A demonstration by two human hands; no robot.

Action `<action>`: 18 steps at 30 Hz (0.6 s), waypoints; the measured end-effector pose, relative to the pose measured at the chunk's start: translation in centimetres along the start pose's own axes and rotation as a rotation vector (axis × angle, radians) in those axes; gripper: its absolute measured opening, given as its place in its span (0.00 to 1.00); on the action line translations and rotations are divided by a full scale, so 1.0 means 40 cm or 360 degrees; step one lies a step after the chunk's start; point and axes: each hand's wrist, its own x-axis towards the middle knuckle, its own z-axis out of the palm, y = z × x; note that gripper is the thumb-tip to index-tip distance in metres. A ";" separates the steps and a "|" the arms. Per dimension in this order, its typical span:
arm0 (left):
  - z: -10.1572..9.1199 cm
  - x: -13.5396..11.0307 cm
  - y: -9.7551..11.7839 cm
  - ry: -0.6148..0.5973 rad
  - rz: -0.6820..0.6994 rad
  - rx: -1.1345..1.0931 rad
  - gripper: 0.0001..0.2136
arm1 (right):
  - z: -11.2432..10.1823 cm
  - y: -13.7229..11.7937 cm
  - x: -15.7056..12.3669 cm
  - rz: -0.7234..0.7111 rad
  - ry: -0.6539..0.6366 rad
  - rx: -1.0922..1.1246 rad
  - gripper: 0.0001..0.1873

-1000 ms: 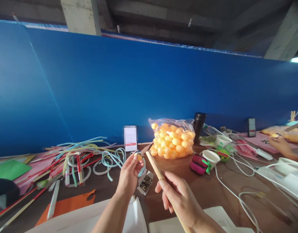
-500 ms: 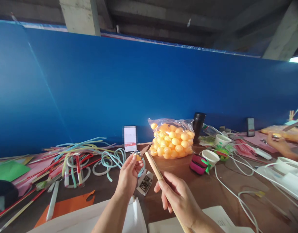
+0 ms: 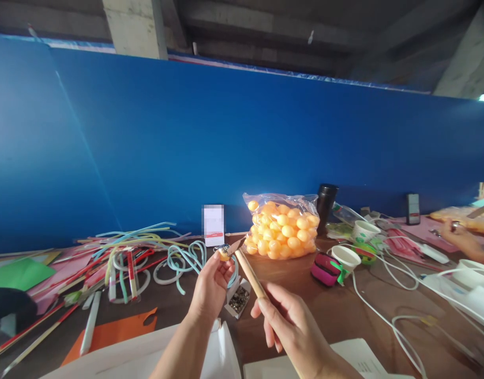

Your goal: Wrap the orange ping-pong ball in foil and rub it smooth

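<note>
In my left hand (image 3: 213,281) a small orange ball (image 3: 223,256) is pinched between thumb and fingers; shiny silvery bits cover its upper side. My right hand (image 3: 285,321) is wrapped around the wooden handle of a hammer (image 3: 248,273). The hammer's narrow, dark, pointed head lies across the handle's far end, close beside the ball; whether they touch I cannot tell. Just below and between my hands, a small open box (image 3: 238,299) holds many tiny dark metallic pieces. Behind the hammer stands a clear bag (image 3: 283,229) full of orange balls.
At left lie tangled tubes (image 3: 182,260), sticks and coloured paper (image 3: 108,334). A phone (image 3: 213,223) leans on the blue partition (image 3: 226,131). A black flask (image 3: 326,208), paper cup (image 3: 344,258), purple pouch (image 3: 324,269) and white cables stand right. Another person's hand (image 3: 463,237) appears far right.
The ball has turned slightly in my left fingers, with its silvery side now more upward. The hammer stays beside it. The whole view has shifted a little.
</note>
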 end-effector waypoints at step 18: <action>0.007 -0.004 -0.003 -0.0033 -0.0006 0.0024 0.07 | 0.002 0.009 0.006 0.0009 0.0042 0.0045 0.18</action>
